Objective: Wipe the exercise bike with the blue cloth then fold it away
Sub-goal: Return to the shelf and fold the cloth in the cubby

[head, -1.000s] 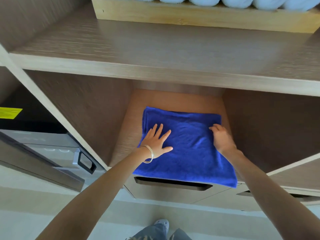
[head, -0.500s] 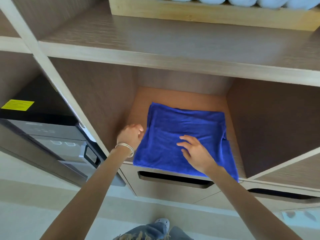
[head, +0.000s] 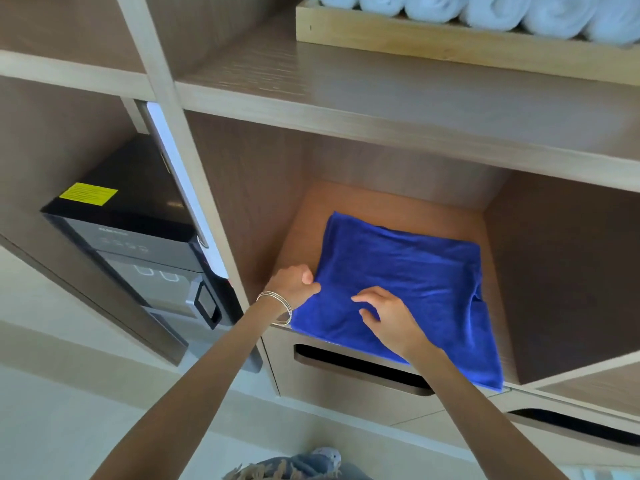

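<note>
The blue cloth [head: 408, 271] lies folded flat on the floor of an open wooden cubby [head: 374, 199], its near right corner hanging slightly over the front edge. My left hand [head: 294, 284], with thin bangles on the wrist, pinches the cloth's left edge between thumb and fingers. My right hand [head: 384, 315] rests on top of the cloth near its front middle, fingers spread and curled, pressing down. The exercise bike is not in view.
A shelf [head: 398, 98] overhangs the cubby, carrying a wooden tray [head: 450, 43] of rolled white towels. A black appliance with a yellow label [head: 138, 230] fills the compartment to the left. Drawers with dark slot handles [head: 360, 368] sit below. My shoe [head: 325, 457] shows on the pale floor.
My left hand slid off the cloth's top to its left edge and closed on it. My right hand moved from the right edge to the front middle. The view shifted left.
</note>
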Demonstrator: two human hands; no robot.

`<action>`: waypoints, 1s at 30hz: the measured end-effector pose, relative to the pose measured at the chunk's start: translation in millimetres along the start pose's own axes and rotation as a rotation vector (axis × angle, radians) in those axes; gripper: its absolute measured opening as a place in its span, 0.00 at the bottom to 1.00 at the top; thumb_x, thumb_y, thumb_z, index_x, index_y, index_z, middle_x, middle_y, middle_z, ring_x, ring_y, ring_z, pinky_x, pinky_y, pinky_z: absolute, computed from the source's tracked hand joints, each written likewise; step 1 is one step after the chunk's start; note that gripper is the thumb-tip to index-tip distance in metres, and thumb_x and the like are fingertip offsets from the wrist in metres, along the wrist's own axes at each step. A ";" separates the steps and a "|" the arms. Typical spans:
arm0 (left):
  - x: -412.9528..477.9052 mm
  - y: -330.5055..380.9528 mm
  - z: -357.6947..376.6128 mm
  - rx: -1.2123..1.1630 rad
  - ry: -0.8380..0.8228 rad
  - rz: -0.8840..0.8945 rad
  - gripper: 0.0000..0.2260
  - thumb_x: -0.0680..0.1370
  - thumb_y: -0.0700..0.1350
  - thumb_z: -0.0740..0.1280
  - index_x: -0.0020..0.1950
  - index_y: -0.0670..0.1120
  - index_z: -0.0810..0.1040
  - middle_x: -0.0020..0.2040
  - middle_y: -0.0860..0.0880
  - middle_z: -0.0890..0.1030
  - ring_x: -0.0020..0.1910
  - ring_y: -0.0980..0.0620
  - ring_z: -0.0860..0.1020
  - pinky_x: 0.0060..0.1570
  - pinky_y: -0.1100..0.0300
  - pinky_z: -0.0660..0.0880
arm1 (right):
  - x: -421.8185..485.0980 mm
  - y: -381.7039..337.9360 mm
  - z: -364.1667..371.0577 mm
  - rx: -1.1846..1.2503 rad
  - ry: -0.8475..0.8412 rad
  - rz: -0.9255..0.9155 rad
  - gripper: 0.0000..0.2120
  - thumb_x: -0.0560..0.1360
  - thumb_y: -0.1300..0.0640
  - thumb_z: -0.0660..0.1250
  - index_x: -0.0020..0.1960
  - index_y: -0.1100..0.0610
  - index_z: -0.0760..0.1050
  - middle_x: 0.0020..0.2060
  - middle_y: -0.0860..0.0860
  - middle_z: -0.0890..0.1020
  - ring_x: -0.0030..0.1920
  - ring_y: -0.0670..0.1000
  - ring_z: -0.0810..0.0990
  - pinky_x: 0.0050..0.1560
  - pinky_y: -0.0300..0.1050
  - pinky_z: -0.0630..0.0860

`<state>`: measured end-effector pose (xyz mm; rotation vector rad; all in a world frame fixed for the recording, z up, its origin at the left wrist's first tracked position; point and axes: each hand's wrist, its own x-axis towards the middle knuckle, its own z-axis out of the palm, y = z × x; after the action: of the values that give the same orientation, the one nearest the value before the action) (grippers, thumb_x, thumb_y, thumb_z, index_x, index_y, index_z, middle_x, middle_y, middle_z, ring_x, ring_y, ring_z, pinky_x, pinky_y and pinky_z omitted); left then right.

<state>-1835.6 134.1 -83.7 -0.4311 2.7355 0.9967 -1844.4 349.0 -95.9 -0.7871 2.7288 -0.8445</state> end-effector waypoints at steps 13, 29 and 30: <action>-11.8 -14.2 -1.0 0.425 -0.078 0.561 0.20 0.79 0.38 0.55 0.68 0.54 0.69 0.64 0.55 0.75 0.63 0.51 0.69 0.63 0.60 0.65 | -17.7 22.9 -13.8 -0.076 0.026 0.082 0.14 0.78 0.63 0.60 0.60 0.55 0.77 0.59 0.47 0.77 0.61 0.49 0.72 0.57 0.37 0.71; -26.4 -16.7 5.0 0.068 -0.097 0.285 0.19 0.75 0.44 0.67 0.65 0.47 0.69 0.49 0.52 0.82 0.53 0.51 0.77 0.54 0.56 0.73 | -45.2 30.0 2.1 -0.113 0.008 0.034 0.14 0.76 0.57 0.65 0.62 0.52 0.76 0.66 0.44 0.70 0.69 0.45 0.64 0.61 0.29 0.61; -28.3 -15.9 7.0 0.044 -0.103 0.265 0.19 0.74 0.43 0.68 0.63 0.47 0.69 0.47 0.51 0.83 0.51 0.51 0.78 0.52 0.58 0.73 | -49.2 30.2 3.7 -0.107 0.024 0.025 0.13 0.76 0.56 0.67 0.60 0.53 0.77 0.65 0.45 0.71 0.69 0.45 0.64 0.62 0.29 0.60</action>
<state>-1803.2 132.8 -90.5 -0.0081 2.7621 0.9849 -1814.9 394.7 -115.4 -0.7651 2.8187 -0.7128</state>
